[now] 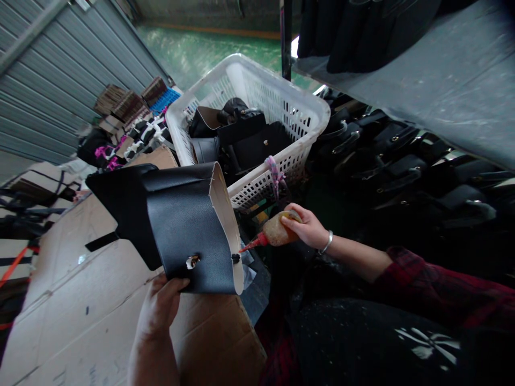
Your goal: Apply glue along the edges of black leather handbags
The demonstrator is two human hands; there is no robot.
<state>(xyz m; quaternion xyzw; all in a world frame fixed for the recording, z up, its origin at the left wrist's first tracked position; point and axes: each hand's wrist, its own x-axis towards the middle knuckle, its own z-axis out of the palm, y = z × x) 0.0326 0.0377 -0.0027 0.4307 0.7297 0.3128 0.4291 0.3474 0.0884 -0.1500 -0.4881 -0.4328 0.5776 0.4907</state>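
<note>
My left hand [163,300] pinches the lower edge of a black leather bag piece [185,214], thumb on the front face. The piece has a metal clasp [193,261], a pale inner lining along its open right edge, and a wide flap with a narrow strap spread out to the left. In my right hand [308,228] is a squeeze bottle [278,229] with amber contents and a red nozzle. The bottle lies tilted, its nozzle tip at the lining edge near a small black tab [235,258]. Whether the tip touches the edge I cannot tell.
Cardboard [76,289] covers the work surface below the bag piece. Behind it stands a white plastic basket [317,120] holding several black bag pieces. Many black bags [398,155] lie at the right under a grey tabletop [454,75]. Stacked parts sit at the far left.
</note>
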